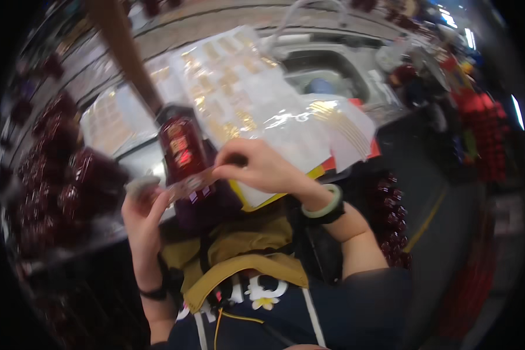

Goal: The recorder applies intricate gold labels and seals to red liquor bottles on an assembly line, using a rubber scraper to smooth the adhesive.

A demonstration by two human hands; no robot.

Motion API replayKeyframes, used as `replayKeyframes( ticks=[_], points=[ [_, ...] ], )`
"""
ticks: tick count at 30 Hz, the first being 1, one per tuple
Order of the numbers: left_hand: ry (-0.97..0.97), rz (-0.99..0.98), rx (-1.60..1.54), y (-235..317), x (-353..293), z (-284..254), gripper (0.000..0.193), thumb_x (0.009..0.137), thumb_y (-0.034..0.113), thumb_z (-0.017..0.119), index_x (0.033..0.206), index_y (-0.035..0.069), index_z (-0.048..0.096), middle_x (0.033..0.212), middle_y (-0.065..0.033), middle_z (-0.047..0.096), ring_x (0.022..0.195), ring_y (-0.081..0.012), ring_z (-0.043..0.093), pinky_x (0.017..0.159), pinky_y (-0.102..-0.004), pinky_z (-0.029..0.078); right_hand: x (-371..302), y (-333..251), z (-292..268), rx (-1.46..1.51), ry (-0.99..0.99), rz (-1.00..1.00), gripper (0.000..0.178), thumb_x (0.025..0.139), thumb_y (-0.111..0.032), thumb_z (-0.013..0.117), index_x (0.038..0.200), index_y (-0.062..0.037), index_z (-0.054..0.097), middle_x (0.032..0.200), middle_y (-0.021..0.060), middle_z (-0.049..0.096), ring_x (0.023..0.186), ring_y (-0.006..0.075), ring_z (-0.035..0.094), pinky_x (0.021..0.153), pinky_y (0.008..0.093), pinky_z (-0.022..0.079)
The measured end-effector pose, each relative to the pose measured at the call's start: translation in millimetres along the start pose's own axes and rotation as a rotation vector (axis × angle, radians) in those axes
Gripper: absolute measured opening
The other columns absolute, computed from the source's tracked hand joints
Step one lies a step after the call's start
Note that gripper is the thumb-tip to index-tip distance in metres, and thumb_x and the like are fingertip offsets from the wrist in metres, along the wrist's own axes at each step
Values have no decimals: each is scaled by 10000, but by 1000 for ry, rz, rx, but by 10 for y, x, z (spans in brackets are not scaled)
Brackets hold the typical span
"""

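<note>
Between my two hands stretches a narrow see-through strip (188, 186), blurred by motion. My left hand (143, 219) pinches its left end between thumb and fingers. A greyish wad (142, 185), perhaps cloth, also sits at the left fingertips. My right hand (258, 166), palm turned down, pinches the strip's other end. Just behind the strip lies a glossy dark red piece (184, 146) with gold and bright red marks on its face; its exact kind is unclear. Dark purple material (201, 207) shows below the strip, in front of my body.
Plastic-covered sheets with gold stickers (224, 76) spread behind my hands, over red and yellow-edged sheets. A sink (326, 67) is at the back right. Glossy dark red pieces (87, 181) are stacked at left, more (391, 216) at right. A brown post (119, 46) rises behind.
</note>
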State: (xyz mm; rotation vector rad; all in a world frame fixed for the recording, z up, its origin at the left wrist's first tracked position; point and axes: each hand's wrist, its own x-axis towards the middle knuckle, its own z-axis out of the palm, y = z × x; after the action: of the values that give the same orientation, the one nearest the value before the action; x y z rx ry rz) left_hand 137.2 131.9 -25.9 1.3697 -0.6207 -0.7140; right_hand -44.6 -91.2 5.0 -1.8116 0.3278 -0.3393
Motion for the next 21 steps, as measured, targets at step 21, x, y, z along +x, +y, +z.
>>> replayKeyframes(
  ticks=[21],
  points=[
    [-5, -84, -100, -257, 149, 110, 334, 995, 56, 614, 1322, 10, 565, 1003, 26, 543, 894, -55, 556, 801, -226, 473, 125, 332, 268, -157, 97, 154, 180, 939, -159, 729, 916, 14, 684, 744, 35, 614, 680, 99, 506, 632, 283, 433]
  ],
)
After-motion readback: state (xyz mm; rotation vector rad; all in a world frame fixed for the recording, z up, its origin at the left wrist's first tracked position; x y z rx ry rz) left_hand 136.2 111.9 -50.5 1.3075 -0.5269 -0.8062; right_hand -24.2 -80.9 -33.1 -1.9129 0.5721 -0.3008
